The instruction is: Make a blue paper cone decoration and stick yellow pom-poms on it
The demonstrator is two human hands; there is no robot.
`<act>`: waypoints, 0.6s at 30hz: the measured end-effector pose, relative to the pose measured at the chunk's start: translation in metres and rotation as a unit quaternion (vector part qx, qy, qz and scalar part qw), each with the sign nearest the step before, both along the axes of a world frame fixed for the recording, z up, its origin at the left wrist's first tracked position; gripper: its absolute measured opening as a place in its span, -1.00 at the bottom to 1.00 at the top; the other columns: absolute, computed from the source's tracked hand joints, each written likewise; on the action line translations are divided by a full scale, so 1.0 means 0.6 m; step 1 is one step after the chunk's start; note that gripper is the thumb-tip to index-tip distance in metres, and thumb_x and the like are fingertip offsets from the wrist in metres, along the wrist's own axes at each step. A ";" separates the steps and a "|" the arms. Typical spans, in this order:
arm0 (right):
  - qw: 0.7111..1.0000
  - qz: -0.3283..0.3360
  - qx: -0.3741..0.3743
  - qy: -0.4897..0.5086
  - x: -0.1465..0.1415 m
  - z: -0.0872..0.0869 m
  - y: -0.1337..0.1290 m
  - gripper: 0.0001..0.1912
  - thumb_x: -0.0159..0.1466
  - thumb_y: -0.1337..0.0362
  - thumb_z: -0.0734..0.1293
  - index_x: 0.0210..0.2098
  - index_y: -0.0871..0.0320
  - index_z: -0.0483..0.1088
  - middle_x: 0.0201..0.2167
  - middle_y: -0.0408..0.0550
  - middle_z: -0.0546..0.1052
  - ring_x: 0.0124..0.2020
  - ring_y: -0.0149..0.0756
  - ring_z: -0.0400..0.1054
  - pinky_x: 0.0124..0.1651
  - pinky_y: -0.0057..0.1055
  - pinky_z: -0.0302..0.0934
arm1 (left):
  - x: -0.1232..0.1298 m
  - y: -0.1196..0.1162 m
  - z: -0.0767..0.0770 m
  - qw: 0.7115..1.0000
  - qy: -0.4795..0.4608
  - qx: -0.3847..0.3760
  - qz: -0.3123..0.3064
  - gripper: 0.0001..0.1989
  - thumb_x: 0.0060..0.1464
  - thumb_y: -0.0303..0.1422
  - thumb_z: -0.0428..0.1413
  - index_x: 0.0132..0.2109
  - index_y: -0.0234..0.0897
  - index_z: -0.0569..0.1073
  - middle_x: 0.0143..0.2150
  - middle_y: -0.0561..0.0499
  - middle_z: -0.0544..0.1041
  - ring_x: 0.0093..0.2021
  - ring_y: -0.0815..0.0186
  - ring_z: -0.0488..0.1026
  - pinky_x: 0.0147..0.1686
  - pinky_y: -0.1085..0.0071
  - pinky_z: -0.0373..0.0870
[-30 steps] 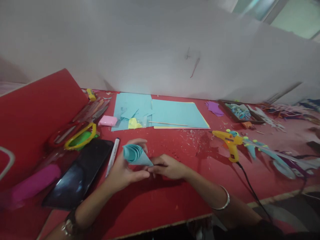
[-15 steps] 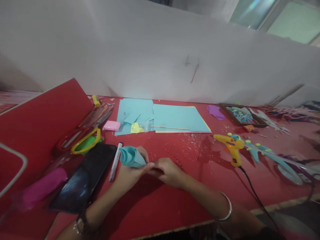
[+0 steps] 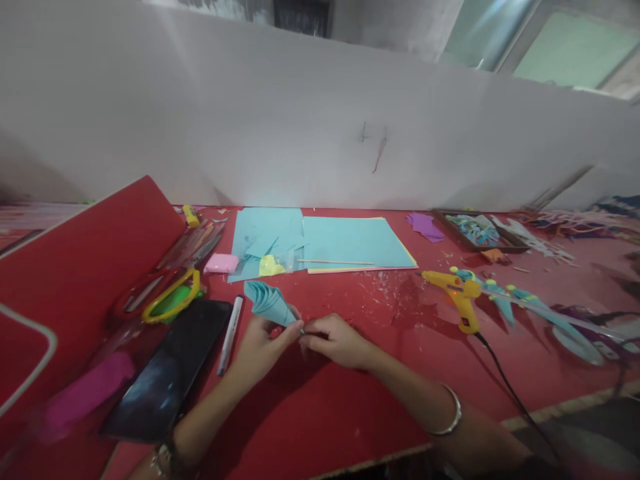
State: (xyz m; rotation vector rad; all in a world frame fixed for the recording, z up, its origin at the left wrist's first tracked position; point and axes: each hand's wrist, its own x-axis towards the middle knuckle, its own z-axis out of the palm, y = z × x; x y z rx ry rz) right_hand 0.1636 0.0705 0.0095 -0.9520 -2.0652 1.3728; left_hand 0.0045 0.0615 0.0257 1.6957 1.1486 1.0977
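A light blue paper cone, rolled in several layers, is held over the red table with its wide end up and to the left. My left hand is closed round its lower part, thumb near the narrow tip. At that tip my right hand pinches with thumb and fingers, and the small end of the cone shows between them. Left of my left hand lies a white marker pen, beside a black phone.
Blue paper sheets lie by the wall with a thin stick on them. A yellow glue gun with its cord is on the right. Yellow-handled scissors, a pink block and a tray of scraps stand around.
The cone has tilted, its wide end turning upward and its narrow tip now showing at my right fingers. The camera view has shifted slightly.
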 end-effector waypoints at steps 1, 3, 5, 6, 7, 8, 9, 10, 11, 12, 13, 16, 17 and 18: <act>0.999 0.007 -0.028 0.022 0.000 -0.001 0.000 -0.69 0.23 0.24 0.17 -0.57 0.22 0.35 -0.61 -0.15 0.39 -0.56 -0.49 0.24 -0.47 -0.57 0.10 | -0.001 0.000 0.001 1.000 0.001 0.002 -0.001 -0.84 -0.06 -0.32 0.03 -0.52 -0.27 0.34 -0.52 0.06 0.42 -0.49 0.38 0.36 -0.44 0.45 0.34; 0.996 0.017 -0.065 0.055 -0.001 -0.006 0.001 -0.68 0.23 0.21 0.16 -0.58 0.23 0.34 -0.62 -0.15 0.40 -0.57 -0.49 0.25 -0.47 -0.57 0.12 | -0.002 -0.001 0.003 1.000 0.005 0.002 -0.013 -0.85 -0.06 -0.32 0.04 -0.51 -0.28 0.34 -0.50 0.06 0.41 -0.49 0.39 0.35 -0.45 0.46 0.34; 0.994 0.019 -0.087 0.064 -0.001 -0.011 0.001 -0.66 0.22 0.18 0.17 -0.58 0.23 0.34 -0.62 -0.14 0.40 -0.57 -0.48 0.27 -0.48 -0.56 0.13 | -0.004 -0.001 0.005 1.000 0.009 -0.002 -0.028 -0.85 -0.05 -0.33 0.03 -0.51 -0.28 0.34 -0.51 0.07 0.40 -0.51 0.40 0.33 -0.47 0.46 0.33; 0.993 0.019 -0.097 0.062 -0.001 -0.013 0.001 -0.66 0.21 0.16 0.18 -0.58 0.23 0.35 -0.63 -0.14 0.41 -0.58 -0.48 0.27 -0.49 -0.56 0.13 | -0.005 -0.001 0.005 0.999 0.013 -0.006 -0.036 -0.85 -0.04 -0.33 0.03 -0.51 -0.28 0.34 -0.53 0.08 0.39 -0.52 0.41 0.32 -0.47 0.46 0.32; 0.992 0.019 -0.110 0.059 -0.001 -0.015 0.001 -0.65 0.21 0.14 0.18 -0.58 0.23 0.35 -0.63 -0.14 0.41 -0.59 -0.48 0.28 -0.52 -0.57 0.12 | -0.006 0.000 0.006 0.999 0.017 -0.010 -0.041 -0.85 -0.04 -0.33 0.02 -0.51 -0.28 0.34 -0.54 0.09 0.38 -0.53 0.41 0.31 -0.48 0.46 0.32; 0.991 0.018 -0.122 0.056 -0.001 -0.016 0.002 -0.64 0.20 0.13 0.18 -0.58 0.23 0.35 -0.63 -0.14 0.41 -0.60 -0.48 0.27 -0.55 -0.58 0.10 | -0.006 0.000 0.006 0.999 0.022 -0.012 -0.044 -0.85 -0.04 -0.33 0.01 -0.51 -0.28 0.34 -0.55 0.09 0.38 -0.54 0.41 0.31 -0.48 0.46 0.32; 0.990 0.015 -0.129 0.054 -0.001 -0.016 0.002 -0.64 0.20 0.12 0.18 -0.58 0.23 0.35 -0.64 -0.14 0.41 -0.61 -0.49 0.27 -0.56 -0.58 0.09 | -0.007 0.001 0.007 0.999 0.026 -0.014 -0.046 -0.85 -0.04 -0.34 0.01 -0.50 -0.28 0.34 -0.55 0.10 0.37 -0.54 0.41 0.30 -0.48 0.46 0.31; 0.990 0.012 -0.129 0.054 -0.001 -0.016 0.002 -0.64 0.20 0.11 0.18 -0.58 0.23 0.36 -0.64 -0.15 0.41 -0.62 -0.50 0.25 -0.57 -0.59 0.08 | -0.007 0.002 0.008 0.998 0.030 -0.013 -0.048 -0.86 -0.04 -0.34 0.00 -0.50 -0.28 0.34 -0.55 0.10 0.37 -0.54 0.42 0.30 -0.48 0.46 0.31; 0.991 0.008 -0.123 0.054 -0.001 -0.016 0.003 -0.63 0.20 0.12 0.18 -0.58 0.24 0.36 -0.64 -0.15 0.41 -0.63 -0.51 0.24 -0.57 -0.59 0.07 | -0.008 0.002 0.008 0.998 0.032 -0.011 -0.052 -0.86 -0.04 -0.35 0.00 -0.49 -0.28 0.35 -0.54 0.10 0.37 -0.53 0.41 0.30 -0.47 0.46 0.31; 0.992 0.006 -0.114 0.054 -0.001 -0.015 0.003 -0.63 0.20 0.12 0.19 -0.59 0.24 0.36 -0.65 -0.15 0.40 -0.63 -0.52 0.23 -0.57 -0.59 0.07 | -0.008 0.003 0.009 0.998 0.034 -0.006 -0.059 -0.87 -0.04 -0.35 0.00 -0.48 -0.28 0.36 -0.52 0.10 0.37 -0.51 0.41 0.31 -0.45 0.46 0.32; 0.993 0.006 -0.103 0.055 0.000 -0.015 0.004 -0.62 0.20 0.12 0.19 -0.60 0.25 0.36 -0.65 -0.15 0.40 -0.63 -0.53 0.21 -0.57 -0.60 0.06 | -0.009 0.003 0.009 0.997 0.036 -0.002 -0.066 -0.87 -0.04 -0.35 0.00 -0.48 -0.27 0.36 -0.51 0.09 0.38 -0.50 0.40 0.32 -0.44 0.45 0.33; 0.994 0.007 -0.088 0.058 0.001 -0.013 0.004 -0.60 0.19 0.10 0.21 -0.63 0.25 0.36 -0.66 -0.15 0.39 -0.64 -0.54 0.20 -0.57 -0.60 0.06 | -0.011 0.005 0.008 0.996 0.049 -0.007 -0.080 -0.88 -0.04 -0.35 0.00 -0.46 -0.26 0.37 -0.48 0.07 0.41 -0.44 0.37 0.36 -0.37 0.40 0.35; 0.994 0.003 -0.095 0.059 0.001 -0.013 0.004 -0.59 0.18 0.08 0.21 -0.64 0.24 0.36 -0.67 -0.15 0.38 -0.65 -0.54 0.19 -0.59 -0.60 0.06 | -0.012 0.006 0.007 0.995 0.054 -0.014 -0.077 -0.88 -0.05 -0.34 0.01 -0.45 -0.26 0.38 -0.46 0.06 0.42 -0.42 0.35 0.38 -0.35 0.38 0.36; 0.993 -0.002 -0.104 0.060 0.001 -0.013 0.003 -0.58 0.18 0.06 0.21 -0.64 0.24 0.35 -0.67 -0.15 0.38 -0.66 -0.54 0.19 -0.61 -0.60 0.06 | -0.013 0.006 0.005 0.996 0.058 -0.019 -0.071 -0.89 -0.06 -0.33 0.02 -0.44 -0.26 0.38 -0.44 0.05 0.44 -0.39 0.34 0.39 -0.33 0.37 0.37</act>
